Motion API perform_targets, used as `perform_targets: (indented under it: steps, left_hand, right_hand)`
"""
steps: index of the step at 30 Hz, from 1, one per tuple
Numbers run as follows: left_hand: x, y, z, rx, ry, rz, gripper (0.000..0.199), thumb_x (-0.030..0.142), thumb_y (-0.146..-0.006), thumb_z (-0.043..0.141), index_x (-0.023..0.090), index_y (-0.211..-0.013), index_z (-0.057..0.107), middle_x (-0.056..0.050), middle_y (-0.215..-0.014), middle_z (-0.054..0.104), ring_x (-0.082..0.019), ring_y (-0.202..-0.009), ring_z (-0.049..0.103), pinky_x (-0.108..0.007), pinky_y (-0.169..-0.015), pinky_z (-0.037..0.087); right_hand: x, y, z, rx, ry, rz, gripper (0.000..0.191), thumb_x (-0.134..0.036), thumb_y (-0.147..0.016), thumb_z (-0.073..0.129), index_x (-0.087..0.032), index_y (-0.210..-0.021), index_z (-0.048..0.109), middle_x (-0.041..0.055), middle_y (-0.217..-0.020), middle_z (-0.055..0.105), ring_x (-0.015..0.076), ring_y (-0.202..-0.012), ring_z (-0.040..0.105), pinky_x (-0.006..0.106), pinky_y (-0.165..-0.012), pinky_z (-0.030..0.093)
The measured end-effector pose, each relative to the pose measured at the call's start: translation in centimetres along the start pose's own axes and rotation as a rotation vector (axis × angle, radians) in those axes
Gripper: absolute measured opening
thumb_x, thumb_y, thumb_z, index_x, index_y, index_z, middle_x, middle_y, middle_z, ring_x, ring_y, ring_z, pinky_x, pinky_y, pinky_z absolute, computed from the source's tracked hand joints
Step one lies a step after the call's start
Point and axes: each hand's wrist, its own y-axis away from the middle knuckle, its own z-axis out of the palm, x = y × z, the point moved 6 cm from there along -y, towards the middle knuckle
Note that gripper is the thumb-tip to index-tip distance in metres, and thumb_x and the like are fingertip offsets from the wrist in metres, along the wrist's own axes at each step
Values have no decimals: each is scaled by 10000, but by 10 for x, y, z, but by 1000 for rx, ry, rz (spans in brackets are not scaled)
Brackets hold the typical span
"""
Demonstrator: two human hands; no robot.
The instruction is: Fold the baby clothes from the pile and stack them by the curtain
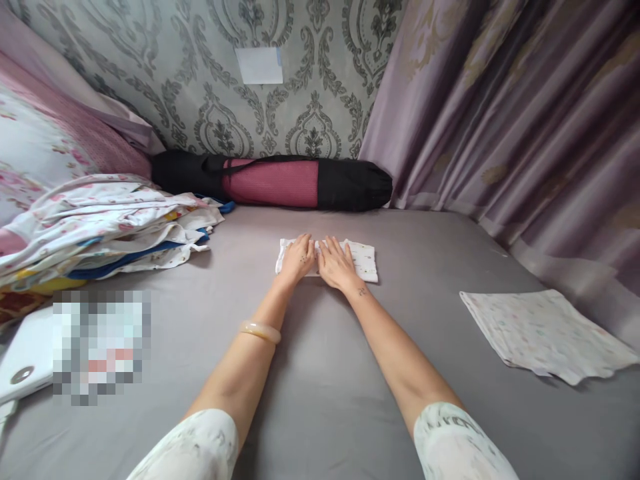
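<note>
Head view: my left hand (299, 258) and right hand (337, 263) are palm down, side by side, on a small white printed cloth (367, 261). The fingers of both are extended and open, those on the right slightly spread; they press on the cloth and are not closed around it.

Edges and room: the grey sheet (380, 333) extends on both sides of my forearms. Its far edge meets a black and pink rolled bag (270, 181), beyond my fingertips and apart from them. A purple curtain (445, 107) bounds the right side. A pile of printed clothes (110, 220) borders the left, with a white object (30, 353) nearer me; the patch beside it is blurred. A folded printed fabric (545, 330) lies well apart, to the right.

Position: the cloth lies directly under the fingers, its side edges showing beyond both hands.
</note>
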Motion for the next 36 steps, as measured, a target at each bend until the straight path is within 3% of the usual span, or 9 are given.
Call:
perform_targets:
  steps: [7,19,25,28,36]
  left_hand:
    - [-12,-1,-1,27,93,-27,414,296,-1001,286,130,-1286,536,-123,-1343,588,-204,-1253,534,-334,-1070,373]
    - [-8,0,-1,-30,68,-20,410,286,-997,285,140,-1301,519,-115,-1390,552,-206,-1299,494,-367,-1084,362]
    - [-7,2,3,-103,-4,-35,445,303,-1004,265,136,-1356,481,-114,-1472,464,-207,-1368,414,-378,-1125,315]
    - [-6,3,7,-147,-59,-30,462,316,-1005,259,133,-1378,461,-119,-1501,421,-224,-1409,347,-425,-1151,266]
    - [-6,7,16,-208,-192,-5,483,366,-1002,246,184,-1413,422,-109,-1546,346,-248,-1443,270,-471,-1164,215]
  right_hand:
    - [-13,-6,12,-53,-24,-26,551,-329,-997,231,-119,-1495,339,93,-1572,288,262,-1461,181,469,-1165,150]
    - [-7,-11,11,-127,-53,22,547,-321,-995,204,-160,-1504,324,75,-1586,256,241,-1464,179,482,-1171,115]
    - [12,-14,13,-93,-67,117,593,-362,-997,166,-100,-1517,276,95,-1593,222,230,-1475,127,479,-1182,39]
    - [19,-15,15,-148,-100,127,612,-396,-997,136,-111,-1526,254,81,-1596,216,220,-1476,123,468,-1183,59]
    - [52,0,1,-104,2,241,617,-376,-997,141,-73,-1526,234,102,-1605,171,232,-1482,80,468,-1182,12]
